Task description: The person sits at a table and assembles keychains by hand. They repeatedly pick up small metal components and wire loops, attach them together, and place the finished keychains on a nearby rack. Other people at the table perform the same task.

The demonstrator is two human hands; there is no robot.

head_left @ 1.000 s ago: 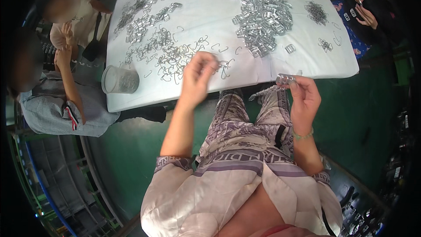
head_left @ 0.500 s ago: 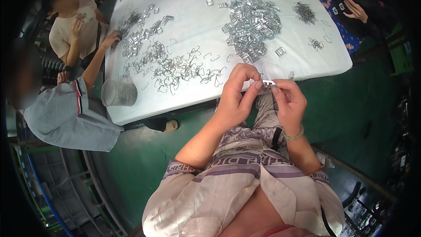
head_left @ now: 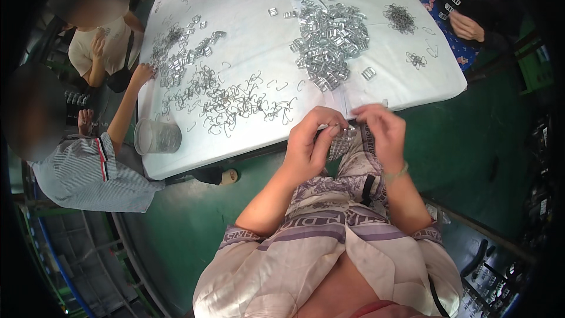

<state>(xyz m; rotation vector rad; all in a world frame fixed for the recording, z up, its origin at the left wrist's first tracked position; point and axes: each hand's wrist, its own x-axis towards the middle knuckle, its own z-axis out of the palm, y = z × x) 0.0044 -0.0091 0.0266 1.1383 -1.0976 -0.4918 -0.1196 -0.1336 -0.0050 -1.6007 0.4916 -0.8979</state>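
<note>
At the near edge of the table, my left hand [head_left: 311, 144] is closed, its thumb and forefinger pinching a small silver metal buckle [head_left: 349, 132]. My right hand [head_left: 384, 134] is raised just right of it, fingers bent and smeared by motion, its fingertips above and apart from the buckle. Whether anything is between them I cannot make out. Beyond my hands, a large heap of silver buckles [head_left: 331, 44] lies on the white-covered table [head_left: 247, 35]. Bent wire hooks [head_left: 235, 103] are scattered to the left of it.
A clear plastic tub [head_left: 158, 137] stands at the table's left corner. Two people sit along the left side, near more buckles [head_left: 176, 65]. Another person's hands [head_left: 468, 26] hold buckles at the right. A small wire pile [head_left: 400, 19] lies far right.
My right hand has come off the buckle and risen slightly. My left hand still pinches the buckle, a little lower. A co-worker's hand has appeared at the table's far left edge.
</note>
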